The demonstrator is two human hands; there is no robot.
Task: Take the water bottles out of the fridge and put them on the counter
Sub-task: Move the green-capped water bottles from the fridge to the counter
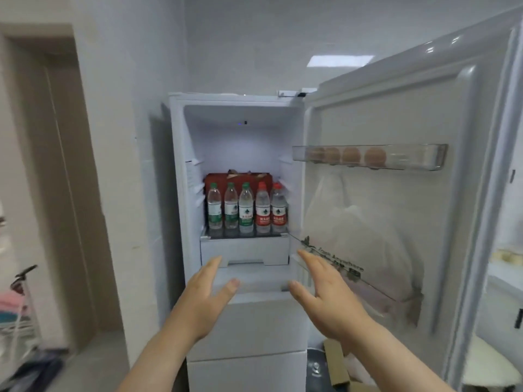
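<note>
Five water bottles (246, 208) stand in a row at the shelf's front edge inside the open fridge (181, 171), within easy reach. Left hand (204, 295) and right hand (325, 290), fingers straight and empty, are raised below them, apparently to grasp from both sides.

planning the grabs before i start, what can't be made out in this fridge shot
Head view only:
- Red box: mostly hidden behind the water bottles; any second row too.
- Bottle labels: too small and blurred to read.
- Drawer: opaque front hides its contents.
- Door bag: blurred, contents unclear.
- Counter: not identifiable; the open door blocks the right side.
</note>
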